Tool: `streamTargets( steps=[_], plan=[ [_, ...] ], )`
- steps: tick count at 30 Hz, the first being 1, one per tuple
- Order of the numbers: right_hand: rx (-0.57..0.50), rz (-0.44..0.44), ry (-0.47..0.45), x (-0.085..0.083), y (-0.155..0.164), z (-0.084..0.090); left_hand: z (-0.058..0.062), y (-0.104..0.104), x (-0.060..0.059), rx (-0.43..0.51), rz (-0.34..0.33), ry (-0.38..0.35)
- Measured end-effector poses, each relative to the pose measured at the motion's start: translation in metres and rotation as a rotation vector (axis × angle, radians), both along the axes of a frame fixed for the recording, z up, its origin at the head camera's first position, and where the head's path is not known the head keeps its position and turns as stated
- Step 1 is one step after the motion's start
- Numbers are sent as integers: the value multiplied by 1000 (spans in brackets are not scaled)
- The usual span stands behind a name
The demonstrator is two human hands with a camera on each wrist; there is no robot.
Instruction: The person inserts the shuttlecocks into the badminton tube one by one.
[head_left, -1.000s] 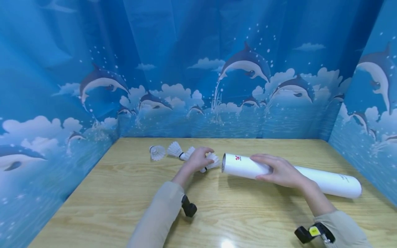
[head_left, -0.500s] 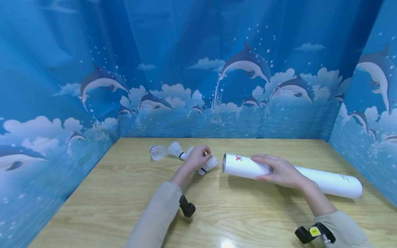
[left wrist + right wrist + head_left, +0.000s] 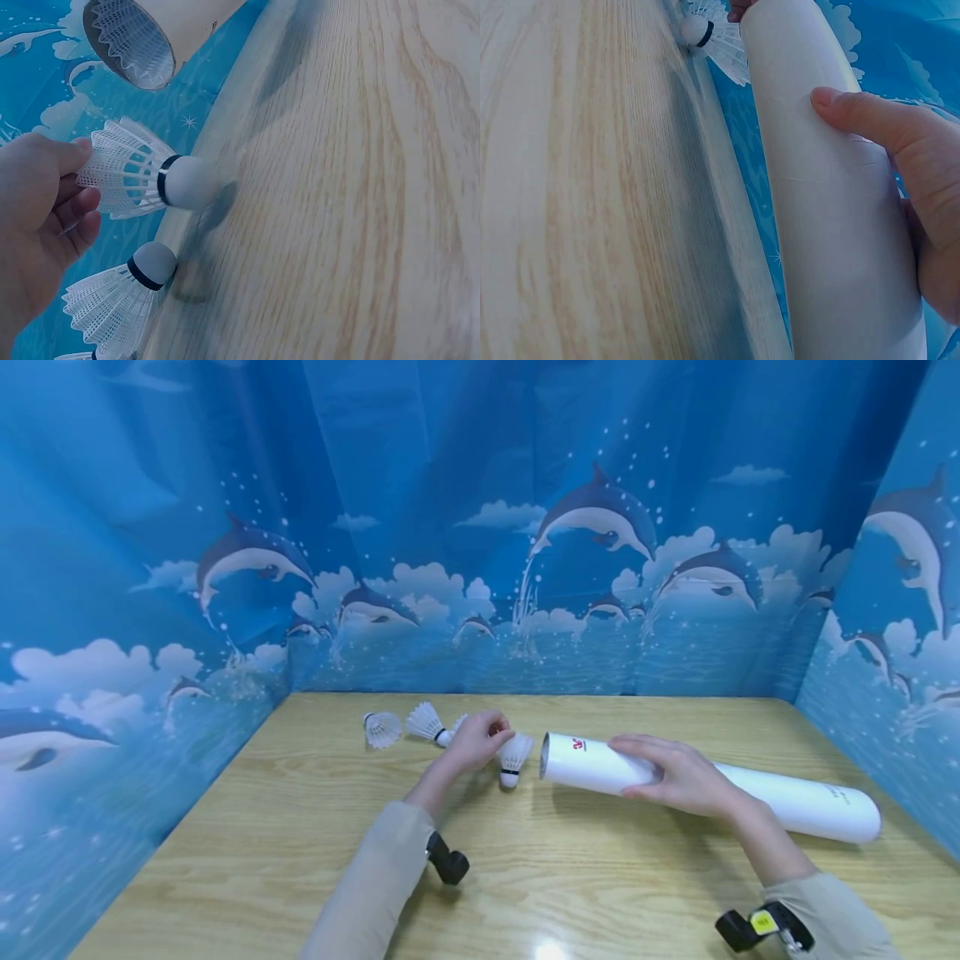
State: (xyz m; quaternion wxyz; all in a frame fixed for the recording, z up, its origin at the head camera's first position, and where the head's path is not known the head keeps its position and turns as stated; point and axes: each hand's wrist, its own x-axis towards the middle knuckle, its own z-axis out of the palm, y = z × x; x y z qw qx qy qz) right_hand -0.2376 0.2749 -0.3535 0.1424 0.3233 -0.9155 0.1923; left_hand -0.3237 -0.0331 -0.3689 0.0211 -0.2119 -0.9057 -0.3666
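My left hand (image 3: 477,741) pinches a white shuttlecock (image 3: 512,760) by its skirt edge; its cork with a black band points down toward me. In the left wrist view thumb and fingers hold the netted skirt of that shuttlecock (image 3: 127,172). To its right, my right hand (image 3: 678,774) grips a long white tube (image 3: 795,797) around its side, thumb and fingers on opposite sides. The tube's near-left end is open and raised off the table. Looking into that tube (image 3: 161,45) from the left wrist, I see a shuttlecock skirt inside.
Left of my left hand, a shuttlecock (image 3: 382,729) and another shuttlecock (image 3: 427,723) lie on the wooden table (image 3: 300,827). A further skirt is partly hidden behind the hand. A blue dolphin-print curtain (image 3: 420,527) borders the table's back and sides.
The shuttlecock in my left hand has turned, its cork swinging from lower left to straight down, and it shows more fully. My right hand and the tube have barely moved.
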Motion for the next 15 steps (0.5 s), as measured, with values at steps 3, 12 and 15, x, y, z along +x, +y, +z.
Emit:
streamTargets(
  steps=[3,12,15],
  plan=[
    [1,-4,-7,1,0,1,0,-1,1,30,8,-21],
    [4,0,-6,1,0,0,1,-5,5,101,35,8],
    [7,-2,-9,1,0,0,1,-8,7,134,57,-19]
  ],
)
